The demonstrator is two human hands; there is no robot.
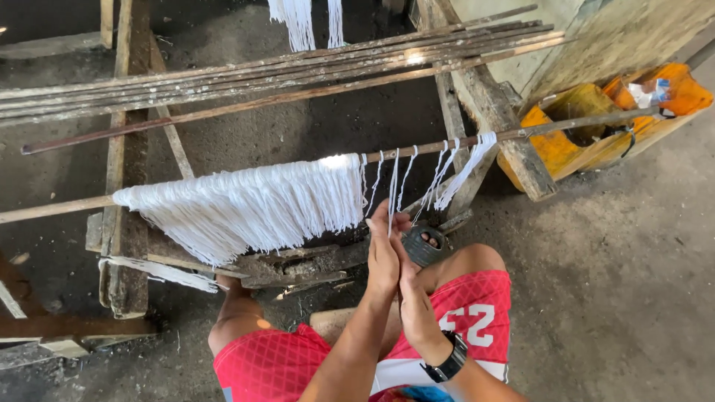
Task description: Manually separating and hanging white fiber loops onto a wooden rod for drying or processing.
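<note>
White strand (392, 195) hangs from the long stick (246, 181), just right of the thick white bundle (253, 202); left hand (383, 257) and right hand (413, 294) are pressed flat together on its lower end. Best to keep palms firm, rolling evenly so it twists tight

Two hands show, the left hand (382, 257) and the right hand (414, 298), pressed palm to palm, with one black wristwatch (447, 362) on the right wrist and two bare knees above one pair of red shorts (298, 361). One long rod (223, 190) carries one dense curtain of white strings (249, 205) plus about six loose strands (417, 179) (some overlap, so the count is rough), and one more white bunch (298, 18) hangs at the top edge. One bundle of roughly six thin rods (283, 71) lies above, one dark round spool (421, 246) sits by the hands, and one orange container (596, 126) stands at the right.
</note>
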